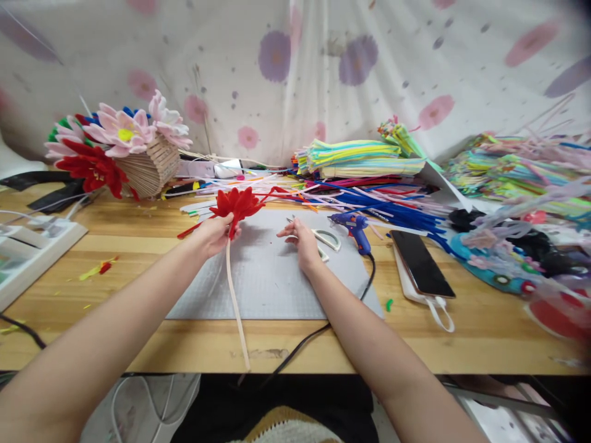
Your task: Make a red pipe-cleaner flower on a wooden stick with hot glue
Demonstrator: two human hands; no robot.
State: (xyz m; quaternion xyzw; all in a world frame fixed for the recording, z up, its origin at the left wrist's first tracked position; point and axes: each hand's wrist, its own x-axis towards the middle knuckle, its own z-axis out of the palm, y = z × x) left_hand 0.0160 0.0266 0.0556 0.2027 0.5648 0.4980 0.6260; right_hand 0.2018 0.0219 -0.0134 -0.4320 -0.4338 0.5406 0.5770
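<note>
My left hand (216, 237) is closed around the base of a red chenille-stem flower (237, 203), its pointed petals facing up. A long pale stem (235, 301) hangs from below that hand toward the table's front edge. My right hand (301, 241) hovers over the grey cutting mat (268, 283), its fingers apart and nothing seen in them. Scissors (333, 239) with pale handles lie just beside and partly behind it. To their right, a blue glue gun (354, 229) rests on the mat, its black cord running toward me.
A phone (422, 263) lies on a white power bank at the right. Bundles of colored pipe cleaners (355, 157) and loose blue stems (392, 206) spread across the back. A fan-sided basket of fuzzy flowers (150, 166) sits back left, above a white power strip (41, 249).
</note>
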